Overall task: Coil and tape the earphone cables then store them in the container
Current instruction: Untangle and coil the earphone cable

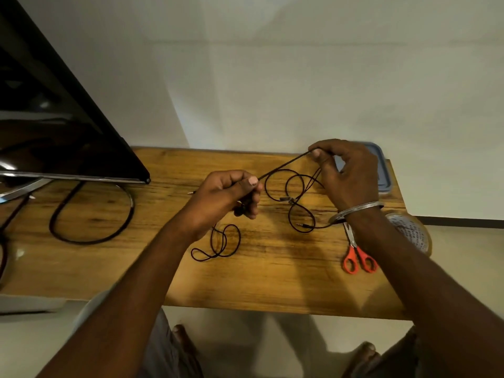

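Now the left hand (226, 197) and right hand (349, 173) hold the black earphone cable (283, 165) above the wooden tabletop (272, 282), with a straight stretch of it running taut between them. The left grip is closed, thumb pressed against curled fingers with the cable pinched there. The right grip pinches the cable between thumb and forefinger, the other fingers loosely bent. From the right hand the cable falls in several slack loops to the tabletop, where its jack plug (301, 225) lies. Another small bunch of loops (218, 241) lies below the left hand.

At the far right edge, behind the right hand, sits the blue-grey container (384, 173). The hand hides most of it, and what it holds cannot be made out. No cable reaches into it.

Near the right wrist lie orange-handled scissors (360, 260), and a roll of clear tape (409, 233) sits just beside them.
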